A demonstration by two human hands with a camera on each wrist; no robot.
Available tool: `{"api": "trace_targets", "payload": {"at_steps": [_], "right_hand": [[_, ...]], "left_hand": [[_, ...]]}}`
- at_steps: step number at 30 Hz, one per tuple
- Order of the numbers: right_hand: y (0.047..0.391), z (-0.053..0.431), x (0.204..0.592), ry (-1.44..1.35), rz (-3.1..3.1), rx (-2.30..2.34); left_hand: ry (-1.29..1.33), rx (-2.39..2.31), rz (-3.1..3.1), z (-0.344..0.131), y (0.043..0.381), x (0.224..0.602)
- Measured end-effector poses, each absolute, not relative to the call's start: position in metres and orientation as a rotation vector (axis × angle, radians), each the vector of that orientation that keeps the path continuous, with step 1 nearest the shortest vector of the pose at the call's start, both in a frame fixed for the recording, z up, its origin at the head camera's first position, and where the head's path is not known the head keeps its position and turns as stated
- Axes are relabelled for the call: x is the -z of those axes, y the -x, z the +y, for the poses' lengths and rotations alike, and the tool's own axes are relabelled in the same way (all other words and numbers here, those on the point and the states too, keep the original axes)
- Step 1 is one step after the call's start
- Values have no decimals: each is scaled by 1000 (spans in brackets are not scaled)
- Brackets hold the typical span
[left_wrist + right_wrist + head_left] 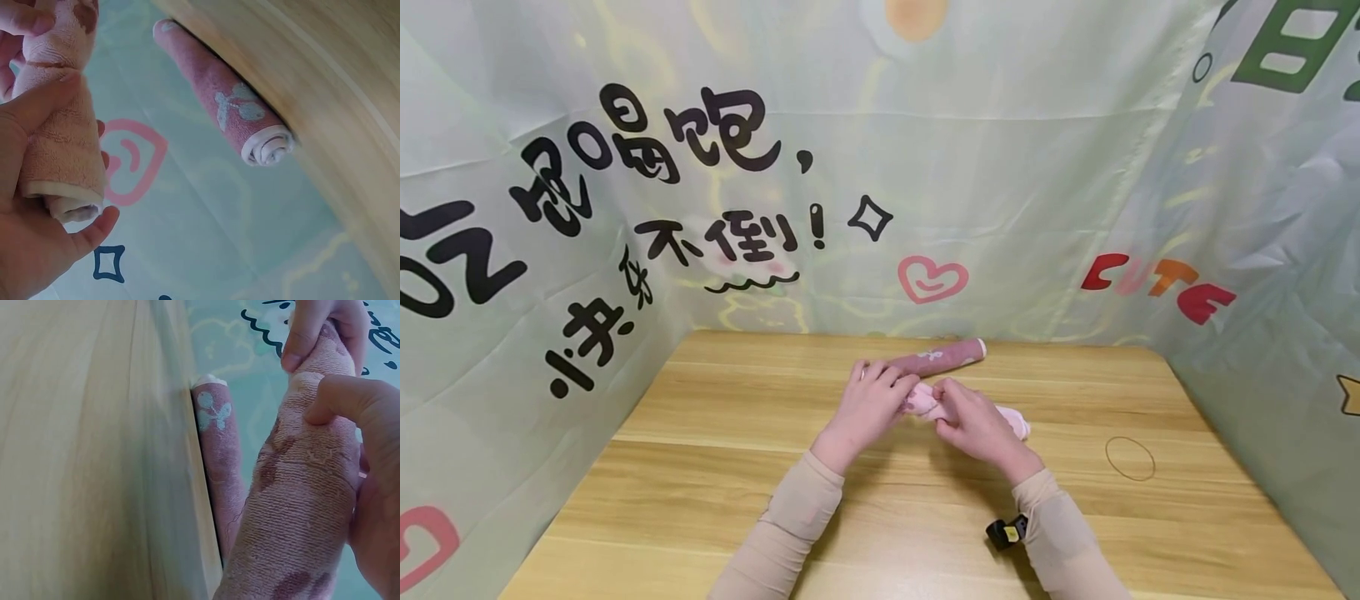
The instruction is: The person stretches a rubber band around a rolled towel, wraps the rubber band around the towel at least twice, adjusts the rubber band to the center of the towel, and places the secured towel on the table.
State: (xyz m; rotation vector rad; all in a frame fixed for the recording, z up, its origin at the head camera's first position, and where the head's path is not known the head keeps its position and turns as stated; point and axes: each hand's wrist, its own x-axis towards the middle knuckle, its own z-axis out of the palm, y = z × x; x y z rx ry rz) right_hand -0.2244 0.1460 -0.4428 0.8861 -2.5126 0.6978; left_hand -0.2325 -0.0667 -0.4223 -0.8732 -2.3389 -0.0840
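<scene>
Pale-green fabric walls [1015, 183] bearing black Chinese characters [741, 125] stand behind and beside a yellowish wood-grain table [700, 467].

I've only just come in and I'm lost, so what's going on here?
A person grips a pale pink rolled towel with both hands, the left hand and right hand at different points along it, over a wooden table. Beyond them, a darker pink rolled towel lies on the table, unheld. A thin loop lies to the right.
</scene>
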Motion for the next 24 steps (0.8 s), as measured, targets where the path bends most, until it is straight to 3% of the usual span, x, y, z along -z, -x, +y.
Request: {"api": "trace_targets", "payload": {"at_steps": [14,24], "right_hand": [[225,144,445,-1094,-2237,-746],[223,135,447,-1005,-2288,-711]], "left_hand": [[852,102,-2459,-76,233,420],[849,50,-2515,-80,234,418]]}}
